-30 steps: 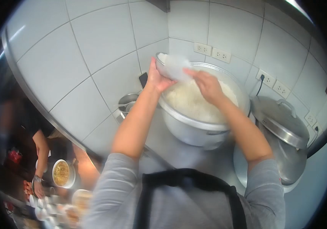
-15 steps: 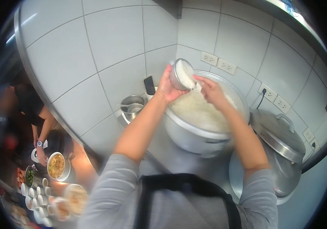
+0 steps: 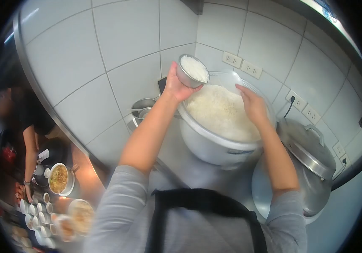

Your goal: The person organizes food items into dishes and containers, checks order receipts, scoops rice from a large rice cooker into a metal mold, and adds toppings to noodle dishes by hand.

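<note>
My left hand [image 3: 176,86] holds a small metal bowl [image 3: 188,78] from below and the side, tilted slightly toward me. White rice [image 3: 195,68] fills it to the rim. To the right, my right hand [image 3: 253,104] is closed around a pale, see-through rice paddle [image 3: 231,78], its blade pointing up and left, apart from the bowl. Both hands are over a large round pot [image 3: 206,145] of steaming cooked rice [image 3: 221,111].
A lidded metal pot [image 3: 307,147] stands at the right, near wall outlets [image 3: 298,101]. Left of the rice are a metal container [image 3: 143,105] and a dark phone [image 3: 162,85]. Beyond the partition, a co-worker's arm [image 3: 29,147] reaches over cups and a noodle bowl [image 3: 58,178].
My left hand has moved the bowl up and left, and it tilts less. My right hand has drawn away to the right. The co-worker's arm has shifted toward the cups.
</note>
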{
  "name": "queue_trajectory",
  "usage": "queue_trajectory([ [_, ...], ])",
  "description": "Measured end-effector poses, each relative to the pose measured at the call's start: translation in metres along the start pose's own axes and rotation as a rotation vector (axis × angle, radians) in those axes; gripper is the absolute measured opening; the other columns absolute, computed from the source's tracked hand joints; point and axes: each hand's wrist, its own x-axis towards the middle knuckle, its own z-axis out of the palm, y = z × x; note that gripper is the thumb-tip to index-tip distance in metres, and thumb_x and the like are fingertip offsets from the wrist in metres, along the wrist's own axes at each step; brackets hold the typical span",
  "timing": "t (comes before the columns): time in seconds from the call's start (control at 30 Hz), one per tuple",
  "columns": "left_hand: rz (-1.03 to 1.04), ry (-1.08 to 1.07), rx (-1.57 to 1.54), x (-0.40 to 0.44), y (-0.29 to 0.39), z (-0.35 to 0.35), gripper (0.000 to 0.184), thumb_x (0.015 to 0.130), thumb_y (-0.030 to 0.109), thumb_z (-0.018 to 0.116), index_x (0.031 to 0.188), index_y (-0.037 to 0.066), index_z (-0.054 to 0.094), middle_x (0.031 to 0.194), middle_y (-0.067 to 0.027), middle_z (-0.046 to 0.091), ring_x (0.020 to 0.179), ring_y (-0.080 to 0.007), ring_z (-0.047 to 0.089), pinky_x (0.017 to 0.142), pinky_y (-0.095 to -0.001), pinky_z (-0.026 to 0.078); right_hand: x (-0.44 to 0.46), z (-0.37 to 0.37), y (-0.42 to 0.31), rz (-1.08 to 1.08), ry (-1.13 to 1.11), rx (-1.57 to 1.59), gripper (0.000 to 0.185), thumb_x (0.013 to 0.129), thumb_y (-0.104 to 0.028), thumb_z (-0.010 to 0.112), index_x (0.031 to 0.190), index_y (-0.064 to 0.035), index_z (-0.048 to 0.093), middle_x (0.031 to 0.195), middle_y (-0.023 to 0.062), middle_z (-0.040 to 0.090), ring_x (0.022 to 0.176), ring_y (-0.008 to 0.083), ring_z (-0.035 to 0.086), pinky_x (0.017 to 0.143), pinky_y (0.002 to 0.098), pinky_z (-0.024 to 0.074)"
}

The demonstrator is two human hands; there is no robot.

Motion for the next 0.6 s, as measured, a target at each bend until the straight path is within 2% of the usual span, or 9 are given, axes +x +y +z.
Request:
queue_trajectory([
  [0.03, -0.015, -0.002, -0.021, 0.001, -0.001, -0.002, 0.070, 0.088, 0.063, 0.024, 0.135, 0.013, 0.032, 0.137, -0.0125, 0.036, 0.126, -0.0312, 0.033, 0.103, -0.0487, 0.027, 0.000, -0.001, -0.014, -0.027, 0.070, 0.114, 0.031, 0.086, -0.010, 0.051, 0.112, -0.0222, 0.062, 0.087, 0.0141, 0.063, 0.078, 0.0297, 0.060, 0.070, 0.0380, 0.0481],
  [0.13, -0.053, -0.020, -0.034, 0.002, -0.003, -0.019, 0.070, 0.087, 0.064, 0.024, 0.135, 0.013, 0.032, 0.137, -0.0128, 0.035, 0.126, -0.0316, 0.034, 0.101, -0.0497, 0.030, -0.002, 0.000, -0.011, -0.146, -0.217, -0.204, 0.029, 0.085, -0.010, 0.052, 0.111, -0.0188, 0.063, 0.084, 0.0146, 0.062, 0.076, 0.0306, 0.060, 0.069, 0.0392, 0.0482],
  [0.2, -0.071, -0.029, -0.063, -0.002, -0.001, -0.029, 0.069, 0.088, 0.063, 0.024, 0.135, 0.014, 0.033, 0.137, -0.0131, 0.035, 0.124, -0.0325, 0.035, 0.099, -0.0508, 0.032, 0.004, 0.003, 0.035, -0.069, -0.127, -0.339, 0.028, 0.085, -0.010, 0.052, 0.110, -0.0176, 0.063, 0.081, 0.0135, 0.060, 0.074, 0.0304, 0.059, 0.068, 0.0393, 0.0480],
  [0.23, -0.077, -0.033, -0.099, -0.008, -0.002, -0.031, 0.067, 0.089, 0.062, 0.023, 0.135, 0.014, 0.033, 0.137, -0.0134, 0.035, 0.123, -0.0332, 0.036, 0.098, -0.0516, 0.033, 0.012, 0.003, 0.031, -0.037, -0.083, -0.406, 0.028, 0.085, -0.010, 0.052, 0.110, -0.0170, 0.063, 0.079, 0.0130, 0.060, 0.073, 0.0303, 0.059, 0.068, 0.0394, 0.0479],
  [0.27, -0.081, -0.035, -0.136, -0.011, -0.001, -0.034, 0.066, 0.089, 0.061, 0.022, 0.135, 0.015, 0.034, 0.137, -0.0136, 0.035, 0.122, -0.0339, 0.037, 0.097, -0.0523, 0.035, 0.017, 0.002, 0.027, -0.003, -0.083, -0.390, 0.028, 0.086, -0.012, 0.053, 0.111, -0.0173, 0.063, 0.078, 0.0114, 0.059, 0.070, 0.0302, 0.058, 0.066, 0.0385, 0.0483],
  [0.37, -0.134, -0.012, -0.142, -0.011, -0.003, -0.045, 0.066, 0.088, 0.062, 0.024, 0.134, 0.016, 0.035, 0.137, -0.0119, 0.036, 0.121, -0.0328, 0.038, 0.097, -0.0520, 0.035, 0.026, 0.015, -0.017, -0.315, -0.053, 0.067, 0.029, 0.084, -0.011, 0.056, 0.112, -0.0189, 0.063, 0.074, 0.0097, 0.056, 0.063, 0.0276, 0.054, 0.061, 0.0351, 0.0466],
  [0.4, -0.154, -0.070, -0.129, -0.010, -0.004, -0.050, 0.071, 0.085, 0.068, 0.024, 0.133, 0.017, 0.036, 0.136, -0.0110, 0.037, 0.121, -0.0309, 0.039, 0.096, -0.0511, 0.036, 0.027, 0.021, -0.025, -0.320, -0.135, 0.071, 0.030, 0.084, -0.010, 0.057, 0.112, -0.0193, 0.063, 0.073, 0.0092, 0.055, 0.062, 0.0259, 0.053, 0.060, 0.0341, 0.0457],
  [0.5, -0.207, -0.200, -0.083, -0.018, 0.000, -0.056, 0.072, 0.084, 0.070, 0.024, 0.132, 0.018, 0.038, 0.135, -0.0090, 0.039, 0.120, -0.0305, 0.040, 0.095, -0.0505, 0.036, 0.033, 0.039, -0.036, -0.345, -0.317, 0.044, 0.033, 0.082, -0.007, 0.060, 0.112, -0.0202, 0.063, 0.070, 0.0079, 0.052, 0.059, 0.0210, 0.049, 0.058, 0.0315, 0.0429],
  [0.6, -0.177, -0.166, -0.019, -0.041, 0.015, -0.064, 0.068, 0.085, 0.066, 0.027, 0.131, 0.018, 0.041, 0.135, -0.0078, 0.040, 0.120, -0.0304, 0.042, 0.093, -0.0489, 0.039, 0.050, 0.058, -0.049, -0.414, -0.446, -0.044, 0.035, 0.081, -0.005, 0.060, 0.112, -0.0200, 0.063, 0.071, 0.0078, 0.051, 0.060, 0.0193, 0.049, 0.059, 0.0304, 0.0420],
])
